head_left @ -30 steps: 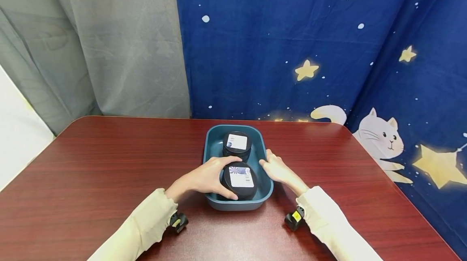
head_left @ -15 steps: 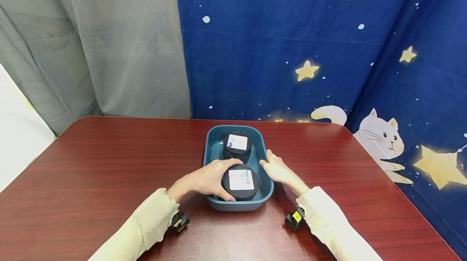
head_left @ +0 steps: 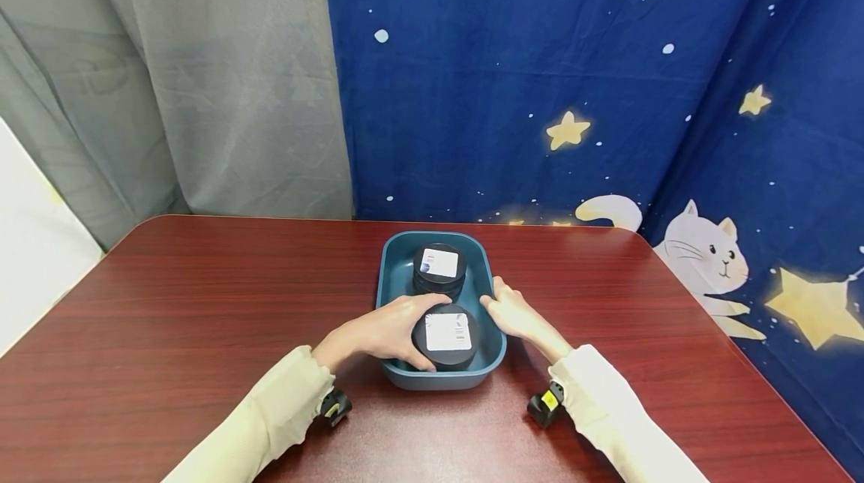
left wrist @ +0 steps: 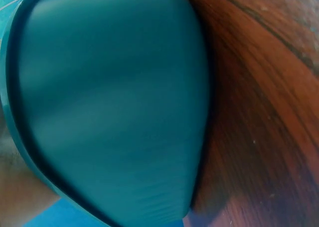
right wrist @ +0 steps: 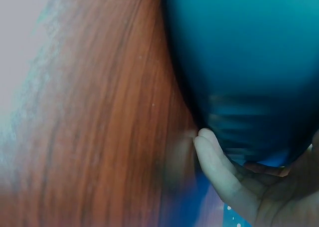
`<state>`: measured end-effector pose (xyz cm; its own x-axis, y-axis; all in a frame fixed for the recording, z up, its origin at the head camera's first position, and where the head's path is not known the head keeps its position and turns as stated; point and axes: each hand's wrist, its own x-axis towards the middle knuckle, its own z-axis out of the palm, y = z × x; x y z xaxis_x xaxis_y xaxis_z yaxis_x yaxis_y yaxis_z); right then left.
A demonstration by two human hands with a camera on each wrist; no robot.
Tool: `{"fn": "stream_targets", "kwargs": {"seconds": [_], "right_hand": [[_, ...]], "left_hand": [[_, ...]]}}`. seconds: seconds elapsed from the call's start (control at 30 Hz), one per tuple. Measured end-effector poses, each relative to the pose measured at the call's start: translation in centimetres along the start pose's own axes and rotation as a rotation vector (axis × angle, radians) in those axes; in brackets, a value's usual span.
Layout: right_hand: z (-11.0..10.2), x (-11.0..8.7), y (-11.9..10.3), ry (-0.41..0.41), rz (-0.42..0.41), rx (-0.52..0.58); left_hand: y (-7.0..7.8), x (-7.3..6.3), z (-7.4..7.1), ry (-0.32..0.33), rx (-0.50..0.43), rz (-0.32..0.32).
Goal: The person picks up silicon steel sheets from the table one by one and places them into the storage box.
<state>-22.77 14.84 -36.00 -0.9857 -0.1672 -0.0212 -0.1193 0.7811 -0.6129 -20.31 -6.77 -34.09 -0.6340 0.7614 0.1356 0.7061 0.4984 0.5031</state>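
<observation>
A teal plastic bin point(head_left: 442, 382) stands lengthwise on the table, with two round black lidded jars in it. In its front half, my left hand point(head_left: 394, 329) reaches over the left rim and grips the near jar point(head_left: 448, 338), thumb at the front, fingers at the back. That jar's lid bears a white label. Behind it sits the far jar point(head_left: 439, 264), also labelled. My right hand point(head_left: 513, 316) holds the bin's right rim, thumb over the edge, fingers outside. In the right wrist view, fingers point(right wrist: 219, 172) lie low against the bin wall. The left wrist view shows mostly the bin's outside point(left wrist: 114, 107).
The reddish-brown wooden table point(head_left: 236, 288) extends to both sides and in front of the bin. Beyond its back edge hang a grey curtain point(head_left: 236, 93) and a blue starry curtain point(head_left: 486, 93) with a cat print.
The near jar has shifted slightly toward the front and down in the bin, my left hand moving with it. My right hand and the bin keep their place.
</observation>
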Motion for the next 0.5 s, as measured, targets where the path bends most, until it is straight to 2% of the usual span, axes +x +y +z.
{"fn": "stream_targets", "kwargs": {"seconds": [0.3,0.5], "right_hand": [[-0.01,0.1,0.08,-0.009,0.015,0.004],[-0.21,0.11,0.32,-0.007,0.01,0.002]], "left_hand": [[0.06,0.13,0.03,-0.025,0.005,0.001],[0.3,-0.33,-0.46,-0.05,-0.015,-0.061]]}}
